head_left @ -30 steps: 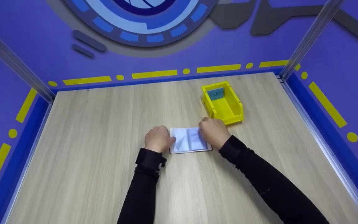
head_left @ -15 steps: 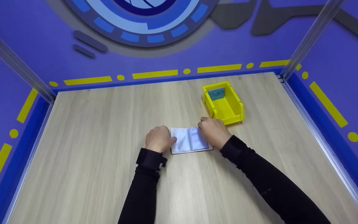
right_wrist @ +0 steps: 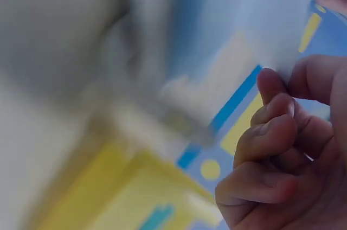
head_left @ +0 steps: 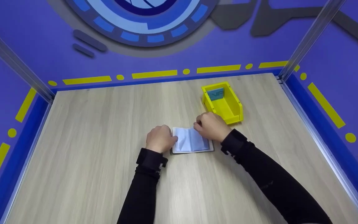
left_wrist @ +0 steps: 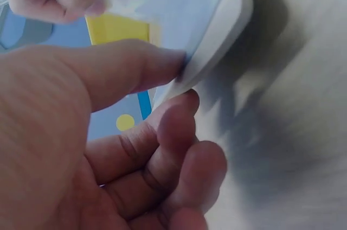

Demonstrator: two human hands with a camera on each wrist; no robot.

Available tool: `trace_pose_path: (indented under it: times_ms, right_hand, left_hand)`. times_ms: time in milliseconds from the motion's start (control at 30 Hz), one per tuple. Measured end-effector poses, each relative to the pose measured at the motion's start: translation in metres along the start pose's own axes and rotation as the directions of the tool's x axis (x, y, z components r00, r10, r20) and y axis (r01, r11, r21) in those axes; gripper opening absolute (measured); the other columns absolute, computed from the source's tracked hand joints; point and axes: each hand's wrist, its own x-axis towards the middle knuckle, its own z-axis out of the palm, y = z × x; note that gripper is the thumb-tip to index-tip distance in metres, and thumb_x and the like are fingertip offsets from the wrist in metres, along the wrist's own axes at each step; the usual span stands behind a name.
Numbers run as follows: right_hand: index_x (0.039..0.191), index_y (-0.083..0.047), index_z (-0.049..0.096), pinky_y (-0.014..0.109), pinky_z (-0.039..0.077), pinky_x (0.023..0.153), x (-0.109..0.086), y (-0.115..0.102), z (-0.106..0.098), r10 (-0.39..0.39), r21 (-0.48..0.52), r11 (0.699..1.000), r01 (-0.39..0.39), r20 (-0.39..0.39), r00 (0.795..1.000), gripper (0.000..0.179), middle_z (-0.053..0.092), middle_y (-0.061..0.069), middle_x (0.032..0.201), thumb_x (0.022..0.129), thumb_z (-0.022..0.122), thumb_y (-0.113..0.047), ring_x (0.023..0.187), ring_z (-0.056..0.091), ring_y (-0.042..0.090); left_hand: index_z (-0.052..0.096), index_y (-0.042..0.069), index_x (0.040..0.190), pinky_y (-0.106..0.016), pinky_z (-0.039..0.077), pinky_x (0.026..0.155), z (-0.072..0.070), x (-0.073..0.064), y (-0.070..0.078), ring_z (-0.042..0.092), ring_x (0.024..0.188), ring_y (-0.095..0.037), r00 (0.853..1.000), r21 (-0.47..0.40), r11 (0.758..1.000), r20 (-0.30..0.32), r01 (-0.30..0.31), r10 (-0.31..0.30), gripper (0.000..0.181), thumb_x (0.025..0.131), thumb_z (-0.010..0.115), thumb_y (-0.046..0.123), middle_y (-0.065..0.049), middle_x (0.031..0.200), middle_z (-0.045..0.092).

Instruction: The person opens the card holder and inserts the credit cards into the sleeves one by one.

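A small white booklet (head_left: pixel 182 141) with pale bluish, glossy leaves lies open on the table, creased down the middle. My left hand (head_left: pixel 160 139) pinches its left edge; in the left wrist view the thumb is on top of the rounded white rim (left_wrist: pixel 233 21) and the fingers are beneath. At the upper right side, my right hand (head_left: pixel 211 126) pinches a thin translucent leaf (right_wrist: pixel 271 18) between thumb and forefinger, the other fingers curled. In the head view the right hand hides the booklet's upper right corner.
Just beyond my right hand stands a yellow open-front bin (head_left: pixel 239 109) on the wood-grain table (head_left: pixel 104 124). A teal card (head_left: pixel 215 94) with dark lettering leans inside its back end. Blue printed walls (head_left: pixel 154 65) enclose the back and sides.
My right hand has moved slightly left and away from me, with its wrist turned. The booklet has shifted a little to the right, while the left hand has hardly moved.
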Motion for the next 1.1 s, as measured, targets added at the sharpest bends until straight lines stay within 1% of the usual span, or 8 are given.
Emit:
trace_pose_path:
  times_ms: [100,200,367,600,733,900,967,1100]
  right_hand:
    - [0.092,-0.007,0.080,0.031,0.044,0.066,0.006,-0.005,-0.003,0.079,0.212,0.973,-0.097,0.090,0.993,0.030,0.061,0.001,0.075,0.108,0.064,-0.026,0.070,0.056,0.018]
    - [0.094,-0.006,0.081,0.030,0.043,0.068,0.012,-0.014,0.002,0.117,0.301,0.941,-0.156,0.145,0.982,0.031,0.064,0.000,0.078,0.108,0.064,-0.028,0.074,0.056,0.017]
    - [0.080,-0.013,0.076,0.028,0.040,0.067,0.021,-0.025,0.020,0.141,0.296,0.938,-0.180,0.147,0.979,0.030,0.061,-0.004,0.073,0.104,0.066,-0.027,0.072,0.054,0.015]
    - [0.072,-0.010,0.074,0.027,0.037,0.062,0.026,-0.032,0.034,0.026,0.218,0.974,-0.059,0.149,0.988,0.035,0.049,-0.009,0.060,0.104,0.066,-0.021,0.061,0.048,0.012]
    - [0.087,-0.006,0.082,0.028,0.040,0.065,0.022,-0.035,0.015,-0.040,0.203,0.979,0.012,0.135,0.990,0.031,0.054,-0.006,0.066,0.106,0.062,-0.020,0.064,0.051,0.012]
    - [0.097,-0.006,0.084,0.029,0.046,0.068,0.015,-0.034,-0.027,-0.110,0.215,0.970,0.112,-0.024,0.994,0.028,0.067,0.003,0.076,0.107,0.061,-0.018,0.067,0.055,0.015]
    - [0.102,-0.006,0.084,0.031,0.050,0.070,0.014,-0.029,-0.046,-0.096,0.211,0.972,0.107,-0.063,0.993,0.027,0.074,0.007,0.083,0.109,0.061,-0.019,0.070,0.058,0.018]
    - [0.113,-0.005,0.083,0.035,0.053,0.072,0.020,-0.008,-0.081,0.005,0.152,0.988,0.008,-0.086,0.996,0.029,0.079,0.012,0.095,0.110,0.060,-0.022,0.075,0.063,0.023]
  left_hand:
    - [0.044,0.020,0.057,-0.035,0.033,0.055,0.002,0.001,0.001,0.045,0.057,-0.018,1.000,0.000,1.000,-0.006,-0.011,0.011,0.053,0.097,0.077,0.029,0.005,0.059,0.042]
    - [0.044,0.020,0.058,-0.034,0.033,0.055,0.002,0.001,0.000,0.045,0.057,-0.017,1.000,0.004,1.000,-0.012,-0.018,0.018,0.053,0.098,0.077,0.030,0.006,0.060,0.043]
    - [0.044,0.021,0.060,-0.034,0.033,0.056,0.002,0.000,0.001,0.045,0.058,-0.017,0.999,-0.002,0.999,-0.028,-0.038,0.038,0.051,0.100,0.076,0.027,0.006,0.061,0.044]
    - [0.049,0.018,0.064,-0.038,0.038,0.060,-0.001,0.000,0.002,0.051,0.063,-0.022,0.998,0.026,0.999,-0.058,-0.032,0.034,0.044,0.103,0.068,0.022,-0.001,0.068,0.054]
    - [0.051,0.017,0.064,-0.040,0.040,0.061,-0.001,0.000,0.004,0.054,0.063,-0.023,0.997,0.036,0.999,-0.067,-0.023,0.026,0.046,0.107,0.065,0.029,-0.003,0.069,0.057]
    - [0.054,0.017,0.064,-0.040,0.043,0.061,0.000,-0.001,0.004,0.058,0.064,-0.022,0.997,0.038,0.999,-0.071,-0.025,0.028,0.052,0.108,0.066,0.043,-0.003,0.070,0.061]
    - [0.056,0.018,0.064,-0.039,0.043,0.060,0.001,-0.001,0.004,0.058,0.064,-0.022,0.997,0.035,0.999,-0.072,-0.023,0.026,0.053,0.106,0.069,0.048,-0.002,0.070,0.062]
    - [0.055,0.018,0.065,-0.036,0.039,0.059,0.004,-0.002,0.003,0.057,0.063,-0.020,0.998,0.022,1.000,-0.064,-0.011,0.013,0.055,0.100,0.077,0.055,0.000,0.068,0.060]
